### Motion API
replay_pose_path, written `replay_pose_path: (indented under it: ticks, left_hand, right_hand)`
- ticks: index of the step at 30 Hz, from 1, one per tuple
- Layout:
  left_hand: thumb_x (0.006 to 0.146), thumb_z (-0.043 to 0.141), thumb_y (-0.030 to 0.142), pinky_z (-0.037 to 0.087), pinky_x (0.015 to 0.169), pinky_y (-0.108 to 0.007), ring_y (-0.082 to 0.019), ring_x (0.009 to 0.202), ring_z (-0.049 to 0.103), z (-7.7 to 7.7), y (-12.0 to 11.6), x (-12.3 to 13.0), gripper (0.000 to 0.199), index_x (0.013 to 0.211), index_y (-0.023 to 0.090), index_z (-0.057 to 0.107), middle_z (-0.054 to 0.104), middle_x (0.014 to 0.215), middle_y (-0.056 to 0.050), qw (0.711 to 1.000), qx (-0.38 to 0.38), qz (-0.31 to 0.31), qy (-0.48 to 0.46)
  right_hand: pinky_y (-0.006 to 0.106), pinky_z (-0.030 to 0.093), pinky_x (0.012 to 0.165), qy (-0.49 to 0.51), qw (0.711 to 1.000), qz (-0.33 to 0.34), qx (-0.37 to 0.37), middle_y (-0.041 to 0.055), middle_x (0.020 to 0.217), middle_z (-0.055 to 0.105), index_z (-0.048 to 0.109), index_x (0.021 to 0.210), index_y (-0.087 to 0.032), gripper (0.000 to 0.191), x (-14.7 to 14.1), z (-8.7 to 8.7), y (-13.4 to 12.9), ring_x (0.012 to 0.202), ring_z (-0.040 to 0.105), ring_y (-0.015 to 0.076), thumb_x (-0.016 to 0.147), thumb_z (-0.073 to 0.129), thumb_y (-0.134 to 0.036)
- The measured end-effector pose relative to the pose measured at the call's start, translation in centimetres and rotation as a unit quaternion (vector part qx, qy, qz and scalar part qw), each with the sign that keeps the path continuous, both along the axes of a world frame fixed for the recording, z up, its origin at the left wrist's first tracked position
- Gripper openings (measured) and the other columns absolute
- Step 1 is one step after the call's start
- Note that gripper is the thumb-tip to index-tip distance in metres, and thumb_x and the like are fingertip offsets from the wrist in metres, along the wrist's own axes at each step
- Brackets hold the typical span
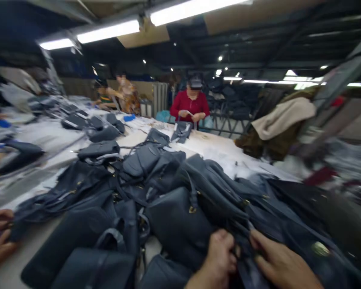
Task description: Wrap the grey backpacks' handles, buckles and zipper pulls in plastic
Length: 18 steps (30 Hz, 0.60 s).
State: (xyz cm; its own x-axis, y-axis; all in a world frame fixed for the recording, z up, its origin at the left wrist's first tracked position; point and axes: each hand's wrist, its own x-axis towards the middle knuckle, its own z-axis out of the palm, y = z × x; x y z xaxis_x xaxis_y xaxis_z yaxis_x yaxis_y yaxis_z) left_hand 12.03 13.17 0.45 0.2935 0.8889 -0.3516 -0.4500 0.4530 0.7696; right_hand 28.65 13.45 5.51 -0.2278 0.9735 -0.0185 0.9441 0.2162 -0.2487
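My left hand (221, 255) is closed in a fist at the lower right, gripping part of a dark blue handbag (276, 224). Exactly which part it grips is hidden by the fingers and blurred. Just to its right, my right hand (279, 259) is closed too, with thumb and fingers pinching a narrow dark edge or strap of the same bag. Left of my hands sits another dark blue handbag (177, 220), with a handle and a gold-coloured metal fitting. A gold-coloured round piece (320, 249) shows on the dark material beyond my right hand.
Many similar bags (69, 233) are heaped along the white table (222, 150). At the left edge, a co-worker's hands (0, 237) touch the heap. A person in red (190, 104) handles a piece across the table. Cloth (284, 118) hangs at the right.
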Motion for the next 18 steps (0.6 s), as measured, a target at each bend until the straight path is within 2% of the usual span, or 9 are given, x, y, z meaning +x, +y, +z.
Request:
replay_pose_path:
  ticks: [2, 3, 5, 7, 9, 12, 15, 18]
  left_hand:
    - [0.094, 0.055, 0.038, 0.052, 0.057, -0.025, -0.011, 0.065, 0.059, -1.1, 0.1, 1.3, 0.027, 0.104, 0.014, 0.059, 0.063, 0.088, -0.002, 0.999, -0.039, -0.019, -0.012]
    - [0.093, 0.055, 0.042, 0.041, 0.044, -0.018, -0.006, 0.048, 0.047, -1.4, 0.3, 1.7, 0.028, 0.093, 0.014, 0.057, 0.057, 0.072, 0.003, 0.999, -0.047, -0.021, -0.016]
    - [0.085, 0.06, 0.051, 0.019, 0.035, -0.015, -0.002, 0.036, 0.026, -1.5, 0.5, 1.8, 0.036, 0.079, 0.017, 0.048, 0.047, 0.058, 0.008, 0.998, -0.046, -0.019, -0.026]
    - [0.074, 0.066, 0.059, 0.01, 0.035, -0.016, 0.0, 0.035, 0.019, -1.1, 0.5, 1.4, 0.047, 0.074, 0.02, 0.04, 0.044, 0.055, 0.01, 0.999, -0.035, -0.011, -0.032]
    - [0.067, 0.067, 0.063, 0.009, 0.036, -0.016, 0.001, 0.035, 0.018, -0.6, 0.6, 1.2, 0.052, 0.072, 0.021, 0.037, 0.044, 0.056, 0.011, 0.999, -0.024, -0.002, -0.034]
    - [0.066, 0.067, 0.063, 0.007, 0.037, -0.017, 0.001, 0.035, 0.018, 0.0, 1.2, 1.4, 0.052, 0.069, 0.021, 0.035, 0.043, 0.054, 0.01, 0.999, -0.016, 0.003, -0.027]
    - [0.066, 0.069, 0.058, 0.006, 0.036, -0.017, -0.001, 0.035, 0.018, 0.1, 2.1, 2.0, 0.051, 0.065, 0.022, 0.034, 0.034, 0.049, 0.012, 1.0, -0.01, 0.005, -0.015]
    - [0.065, 0.069, 0.058, 0.007, 0.036, -0.017, -0.001, 0.034, 0.016, -0.1, 2.5, 2.1, 0.051, 0.064, 0.023, 0.031, 0.025, 0.047, 0.014, 1.0, -0.003, 0.003, -0.006]
  right_hand:
    - [0.031, 0.045, 0.064, -0.045, 0.998, -0.017, -0.047, -0.0007, 0.073, 0.067, 0.055, 0.079, -0.029, 0.019, 0.3, 0.4, -0.8, 0.072, 0.067, 0.02, 0.075, 0.046, -0.013]
    - [0.03, 0.043, 0.062, -0.056, 0.996, -0.027, -0.059, -0.0011, 0.073, 0.066, 0.055, 0.078, -0.028, 0.018, 0.1, 0.7, -0.9, 0.07, 0.065, 0.0192, 0.074, 0.045, -0.013]
    - [0.027, 0.042, 0.064, -0.061, 0.995, -0.03, -0.079, -0.0011, 0.076, 0.066, 0.058, 0.082, -0.026, 0.022, -0.5, 1.3, -0.7, 0.073, 0.065, 0.0181, 0.073, 0.044, -0.011]
    - [0.027, 0.043, 0.068, -0.069, 0.993, -0.02, -0.09, 0.0002, 0.084, 0.069, 0.062, 0.088, -0.025, 0.027, -1.2, 1.9, -0.7, 0.08, 0.067, 0.0187, 0.075, 0.045, -0.01]
    - [0.028, 0.044, 0.073, -0.096, 0.991, -0.009, -0.094, 0.0026, 0.092, 0.07, 0.065, 0.095, -0.024, 0.03, -1.6, 2.2, -0.9, 0.088, 0.068, 0.0209, 0.078, 0.045, -0.01]
    - [0.031, 0.046, 0.071, -0.166, 0.981, -0.001, -0.104, 0.0084, 0.095, 0.071, 0.067, 0.099, -0.021, 0.029, -2.0, 2.6, -1.4, 0.087, 0.07, 0.0253, 0.086, 0.042, -0.013]
    - [0.033, 0.046, 0.066, -0.202, 0.972, 0.007, -0.123, 0.012, 0.092, 0.073, 0.07, 0.096, -0.02, 0.03, -2.1, 3.1, -1.2, 0.081, 0.072, 0.0279, 0.091, 0.041, -0.017]
    - [0.031, 0.047, 0.073, -0.205, 0.969, 0.012, -0.138, 0.0118, 0.091, 0.076, 0.073, 0.092, -0.02, 0.027, -2.2, 3.3, -0.2, 0.09, 0.071, 0.0279, 0.091, 0.046, -0.021]
